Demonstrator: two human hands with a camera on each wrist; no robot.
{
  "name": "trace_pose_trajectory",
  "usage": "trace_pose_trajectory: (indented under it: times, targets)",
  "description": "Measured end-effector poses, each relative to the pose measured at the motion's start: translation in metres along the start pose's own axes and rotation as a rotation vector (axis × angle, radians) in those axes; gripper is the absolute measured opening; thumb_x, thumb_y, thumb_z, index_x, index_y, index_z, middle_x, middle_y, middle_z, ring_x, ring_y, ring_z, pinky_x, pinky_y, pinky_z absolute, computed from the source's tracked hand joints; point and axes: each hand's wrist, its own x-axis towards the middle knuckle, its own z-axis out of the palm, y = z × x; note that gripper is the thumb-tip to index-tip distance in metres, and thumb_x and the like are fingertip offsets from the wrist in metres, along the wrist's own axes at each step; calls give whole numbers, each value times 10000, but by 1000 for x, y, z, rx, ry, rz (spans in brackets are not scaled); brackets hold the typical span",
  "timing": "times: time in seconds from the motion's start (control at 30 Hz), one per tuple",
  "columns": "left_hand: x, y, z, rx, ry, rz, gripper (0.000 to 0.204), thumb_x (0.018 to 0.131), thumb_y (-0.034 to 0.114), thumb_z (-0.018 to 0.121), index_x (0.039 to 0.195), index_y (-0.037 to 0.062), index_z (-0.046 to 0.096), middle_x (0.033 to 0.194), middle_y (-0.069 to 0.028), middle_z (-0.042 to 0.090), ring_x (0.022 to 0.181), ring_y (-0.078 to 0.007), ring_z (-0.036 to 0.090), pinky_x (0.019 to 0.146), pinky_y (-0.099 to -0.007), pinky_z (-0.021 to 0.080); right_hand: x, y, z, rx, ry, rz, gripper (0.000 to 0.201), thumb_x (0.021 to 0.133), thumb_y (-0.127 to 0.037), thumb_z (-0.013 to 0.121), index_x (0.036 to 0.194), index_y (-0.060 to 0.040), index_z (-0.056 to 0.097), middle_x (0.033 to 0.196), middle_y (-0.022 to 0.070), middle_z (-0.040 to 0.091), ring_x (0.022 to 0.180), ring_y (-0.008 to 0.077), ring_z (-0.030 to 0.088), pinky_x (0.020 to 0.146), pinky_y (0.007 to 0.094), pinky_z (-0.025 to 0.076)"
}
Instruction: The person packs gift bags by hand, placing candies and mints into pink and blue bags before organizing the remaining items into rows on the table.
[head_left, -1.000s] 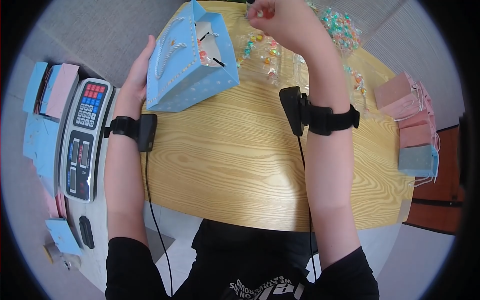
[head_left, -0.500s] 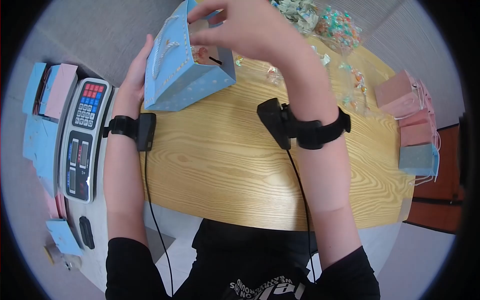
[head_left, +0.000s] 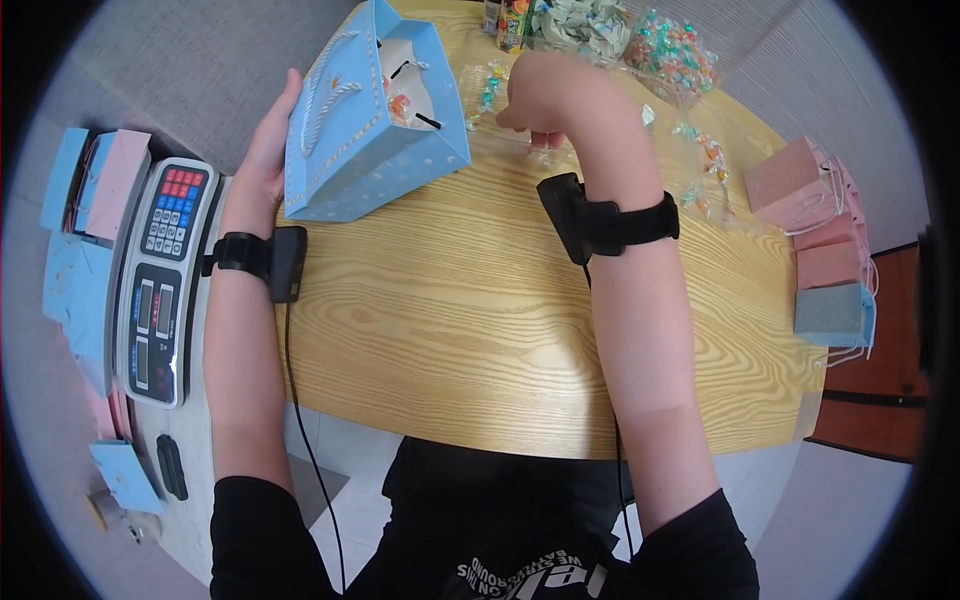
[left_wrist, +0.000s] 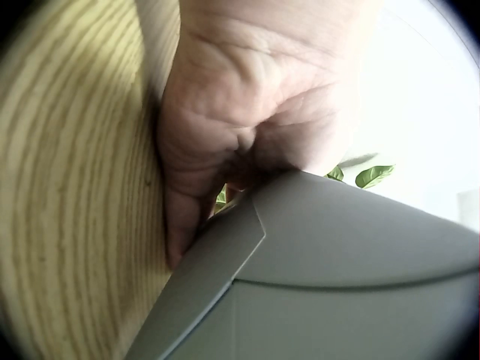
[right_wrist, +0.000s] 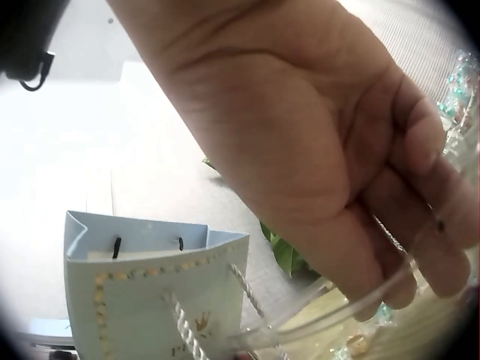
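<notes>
A light blue gift bag [head_left: 375, 170] with white rope handles stands tilted on the table, its top showing pinkish wrapped contents [head_left: 398, 105]. My left hand [head_left: 268, 150] rests along the bag's left side, one digit extended straight. In the left wrist view, my palm [left_wrist: 247, 97] lies against the bag's edge, with most fingers hidden behind it. To the right of the bag, my right hand [head_left: 545, 105] reaches down over wrapped candies [head_left: 490, 88] in clear plastic trays. Its fingers [right_wrist: 431, 255] bend loosely over a clear rim in the right wrist view, with nothing visible in them.
Behind the right hand are a heap of pale green wrapped pieces [head_left: 580, 30] and a clear bag of colourful candies [head_left: 670, 55]. Pink gift bags [head_left: 795, 190] and a small blue one [head_left: 835, 315] stand at the right. A digital scale [head_left: 165, 280] is at the left.
My right hand moved left to the gift bag's opening, then back right and down over the candy trays. The left hand stays at the bag.
</notes>
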Motion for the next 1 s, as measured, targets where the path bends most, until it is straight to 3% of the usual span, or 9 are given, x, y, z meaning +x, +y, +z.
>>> trace_pose_trajectory:
  times: [0.13, 0.17, 0.23, 0.37, 0.43, 0.53, 0.73, 0.8, 1.0]
  targets:
    - [-1, 0, 1, 16, -15, 6, 699, 989, 580, 308, 1423, 39, 389, 1327, -223, 530, 1163, -318, 593, 902, -460, 557, 11, 1, 12, 72, 0, -28, 261, 843, -300, 638, 829, -56, 729, 646, 64, 684, 669, 211, 678, 703, 364, 544]
    - [-3, 1, 3, -7, -24, 10, 644, 993, 544, 358, 1345, 15, 461, 1250, -191, 583, 1095, -265, 628, 871, -391, 568, 14, 3, 12, 71, 0, -28, 261, 843, -300, 638, 829, -56, 729, 646, 64, 684, 669, 211, 678, 703, 364, 544]
    - [-4, 0, 4, -32, -30, 17, 596, 998, 508, 409, 1267, -10, 533, 1173, -159, 637, 1028, -211, 663, 840, -322, 579, 16, 8, 12, 315, 238, -175, 300, 852, -331, 641, 1012, -86, 709, 794, 106, 710, 809, 242, 689, 764, 386, 536]
    - [-8, 1, 12, -32, 38, 38, 572, 1004, 495, 408, 1230, -9, 556, 1147, -151, 644, 986, -196, 668, 822, -310, 578, 8, 5, 20, 168, 334, -157, 475, 863, -395, 645, 1264, -147, 592, 1094, 155, 669, 1025, 274, 650, 863, 405, 519]
    - [-9, 2, 15, -19, 61, 53, 566, 1006, 491, 406, 1221, -9, 561, 1137, -148, 646, 977, -190, 666, 817, -309, 577, 1, -3, 25, 146, 182, -36, 625, 859, -447, 653, 1401, -200, 462, 1300, 156, 556, 1184, 313, 564, 942, 419, 492]
    - [-10, 3, 14, -4, 102, 60, 563, 1009, 489, 402, 1218, -9, 561, 1122, -143, 648, 984, -183, 657, 815, -313, 573, 8, -5, 32, 145, 16, -18, 689, 856, -450, 660, 1451, -224, 394, 1387, 137, 488, 1248, 333, 510, 986, 431, 470]
    - [-6, 1, 12, -16, 111, 42, 562, 1006, 492, 409, 1217, -6, 563, 1121, -139, 648, 985, -179, 655, 810, -311, 573, 17, 1, 33, 157, -9, -144, 559, 811, -341, 729, 1311, -158, 561, 1244, 141, 607, 1128, 326, 592, 928, 409, 499]
    - [2, 0, -3, -30, 13, 4, 676, 989, 564, 347, 1401, 32, 418, 1306, -207, 549, 1154, -307, 599, 907, -443, 556, 22, 5, 38, 188, 48, -183, 492, 798, -279, 735, 1251, -140, 601, 1180, 134, 639, 1080, 319, 614, 901, 399, 508]
    - [5, -1, -8, -4, -32, 1, 721, 983, 594, 302, 1426, 30, 380, 1345, -228, 512, 1194, -326, 571, 932, -470, 539, 26, 5, 40, 212, 171, -206, 258, 780, -78, 690, 1036, -107, 711, 968, 124, 701, 914, 297, 663, 789, 372, 529]
